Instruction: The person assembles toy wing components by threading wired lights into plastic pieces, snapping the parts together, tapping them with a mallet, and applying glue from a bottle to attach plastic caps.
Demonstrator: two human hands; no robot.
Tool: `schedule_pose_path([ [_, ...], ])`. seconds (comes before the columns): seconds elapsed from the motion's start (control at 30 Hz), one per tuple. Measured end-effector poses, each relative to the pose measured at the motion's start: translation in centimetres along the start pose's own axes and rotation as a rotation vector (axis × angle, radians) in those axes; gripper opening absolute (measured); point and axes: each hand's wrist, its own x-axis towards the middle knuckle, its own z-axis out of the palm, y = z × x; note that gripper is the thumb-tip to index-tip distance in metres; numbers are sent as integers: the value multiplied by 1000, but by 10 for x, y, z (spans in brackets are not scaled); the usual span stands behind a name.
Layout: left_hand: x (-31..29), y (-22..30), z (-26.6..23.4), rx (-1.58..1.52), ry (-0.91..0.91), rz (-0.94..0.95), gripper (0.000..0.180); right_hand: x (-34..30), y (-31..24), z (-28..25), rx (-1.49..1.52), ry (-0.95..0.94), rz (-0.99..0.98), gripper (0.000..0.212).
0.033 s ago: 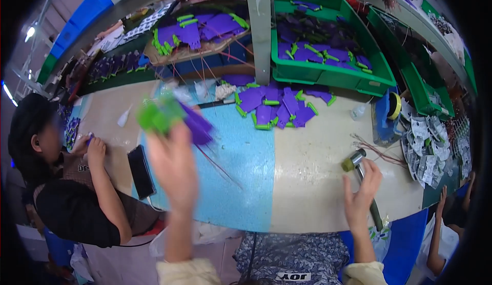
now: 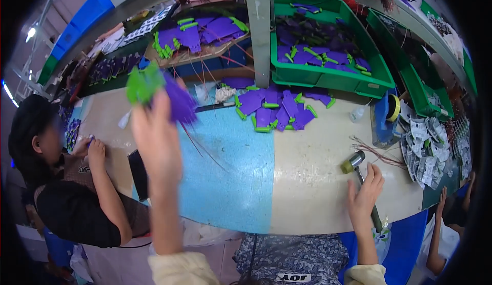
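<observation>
Taking the green rectangular plastic tub (image 2: 333,76) as my landmark, I find the right hand (image 2: 367,190) nearest me, well on the tub's near side, laid over the handle of a hammer with a round silver-and-olive head (image 2: 352,162). Its thumb and fingertips stand apart; over my remote feed I cannot tell whether it grips. Left of the tub and nearer than it, the left hand (image 2: 154,134), raised and blurred, is closed round a bunch of flat purple pieces with bright green ends (image 2: 179,103). Just in front of the tub, a loose purple-and-green heap of similar pieces (image 2: 277,112) lies on the pale tabletop (image 2: 312,182). I judge the work partway along: one bunch is gathered up in the hand, while the heap lies unsorted, the tub holds many more, and beyond its left side a tan tray (image 2: 215,48) bears another pile. The pieces I can make out already carry green ends; which of them are finished, I cannot tell.
</observation>
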Motion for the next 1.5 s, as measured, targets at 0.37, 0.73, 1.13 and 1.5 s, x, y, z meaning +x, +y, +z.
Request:
schedule_pose_path([
  [0.37,255,-80,-24,1234,-53,-229,45,65,6,-2,356,47,-72,16],
  [0.73,-61,-105,48,937,-747,98,25,361,-3,116,275,-368,-515,25],
  [1.13,-52,-196,91,883,-350,68,39,156,-80,153,214,-1,-304,28],
  [1.5,-153,-119,13,-156,-127,-413,27,101,-111,147,324,-233,-427,51],
])
